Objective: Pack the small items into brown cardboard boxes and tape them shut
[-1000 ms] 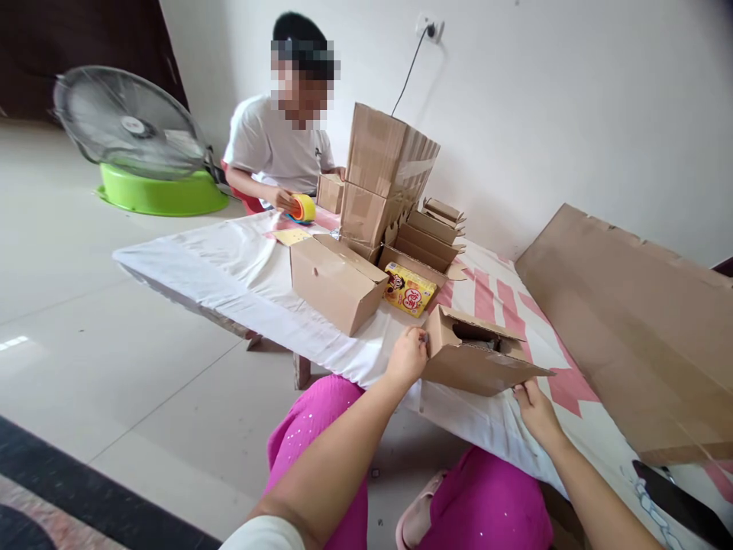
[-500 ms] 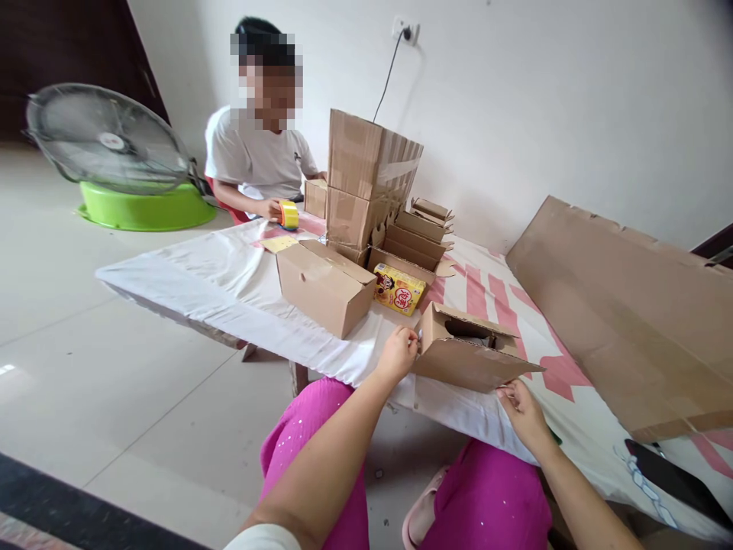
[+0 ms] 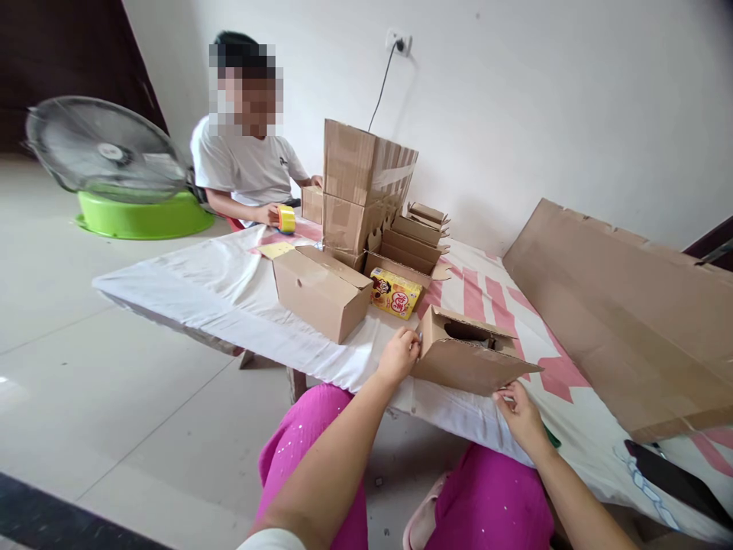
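In front of me a small cardboard box [image 3: 458, 363] lies near the table's front edge, its top partly open and a flap tilted toward the right. My left hand [image 3: 402, 353] is closed on the box's left end, fingers curled against the cardboard. At the lower right edge, my right hand [image 3: 518, 409] pinches the flap between thumb and fingers. Something inside the box shows only as a dark gap. Just behind stands a yellow printed snack box [image 3: 396, 293]. To its left sits a closed cardboard box [image 3: 321, 294].
Stacked cardboard boxes [image 3: 358, 187] rise mid-table, beside several open boxes [image 3: 409, 248]. A co-worker [image 3: 252, 172] holds a yellow tape roll [image 3: 286, 219] across the table. A large cardboard sheet [image 3: 618, 313] leans at right, near a black phone-like object [image 3: 681, 477]. A fan [image 3: 111, 153] stands left.
The view has shifted slightly. Both my hands keep their places on the cardboard box, which has barely moved. The co-worker leans a little to the left.
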`<state>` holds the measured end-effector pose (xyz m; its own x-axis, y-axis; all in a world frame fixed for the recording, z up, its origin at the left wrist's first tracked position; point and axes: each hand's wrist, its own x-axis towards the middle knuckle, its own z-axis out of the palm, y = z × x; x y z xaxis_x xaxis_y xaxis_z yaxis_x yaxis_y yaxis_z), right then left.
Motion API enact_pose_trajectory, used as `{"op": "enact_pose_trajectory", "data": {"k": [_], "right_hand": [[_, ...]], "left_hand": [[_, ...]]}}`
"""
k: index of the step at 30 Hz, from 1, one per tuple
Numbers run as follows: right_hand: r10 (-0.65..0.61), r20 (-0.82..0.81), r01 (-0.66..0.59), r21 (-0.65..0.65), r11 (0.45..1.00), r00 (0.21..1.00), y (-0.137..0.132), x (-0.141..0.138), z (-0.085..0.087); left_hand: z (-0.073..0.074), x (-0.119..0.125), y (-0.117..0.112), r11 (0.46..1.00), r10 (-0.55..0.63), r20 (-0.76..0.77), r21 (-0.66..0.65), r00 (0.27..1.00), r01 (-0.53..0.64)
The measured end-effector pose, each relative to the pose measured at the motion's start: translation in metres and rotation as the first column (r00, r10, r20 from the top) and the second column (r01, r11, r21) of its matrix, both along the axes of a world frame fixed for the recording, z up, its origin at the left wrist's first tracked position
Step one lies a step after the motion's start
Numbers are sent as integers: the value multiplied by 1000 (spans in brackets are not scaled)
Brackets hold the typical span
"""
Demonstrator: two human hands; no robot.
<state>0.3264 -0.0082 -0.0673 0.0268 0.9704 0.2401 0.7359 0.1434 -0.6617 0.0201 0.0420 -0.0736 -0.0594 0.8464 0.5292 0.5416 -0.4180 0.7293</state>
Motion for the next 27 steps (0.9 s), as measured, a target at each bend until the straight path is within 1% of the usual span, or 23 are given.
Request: {"op": "enact_pose_trajectory", "data": {"k": [5, 12, 15, 17, 20, 22, 24, 27], "right_hand": [[11, -9, -11, 3, 1000, 1000, -1, 3, -4], [14, -3, -14, -1, 1000, 1000, 3, 6, -6], [0, -2, 0, -1, 1000, 1000, 5, 8, -7], [-9, -5, 9, 1, 1000, 1000, 4, 8, -8], [-16, -22, 16, 9, 1000, 1000, 3, 8, -9], [-17, -36, 17, 15, 1000, 999, 1, 7, -10], [-17, -49, 18, 19, 1000, 999, 0, 7, -10], [-18, -61, 20, 21, 1000, 998, -1, 5, -9]], "left_hand": [[0, -1, -3, 1000, -22, -6, -7, 1000, 22], [2, 2, -1, 999, -14, -13, -47, 1000, 13], [2, 4, 1, 998, -14, 7, -65, 1000, 15], [-1, 4, 3, 996, 20, 42, -87, 999, -16], [-7, 4, 9, 986, 101, 113, -144, 988, -84], [-10, 4, 10, 978, 126, 149, -182, 981, -98], [-10, 4, 8, 977, 115, 165, -196, 980, -81], [-6, 5, 1, 985, 70, 151, -166, 986, -44]]}}
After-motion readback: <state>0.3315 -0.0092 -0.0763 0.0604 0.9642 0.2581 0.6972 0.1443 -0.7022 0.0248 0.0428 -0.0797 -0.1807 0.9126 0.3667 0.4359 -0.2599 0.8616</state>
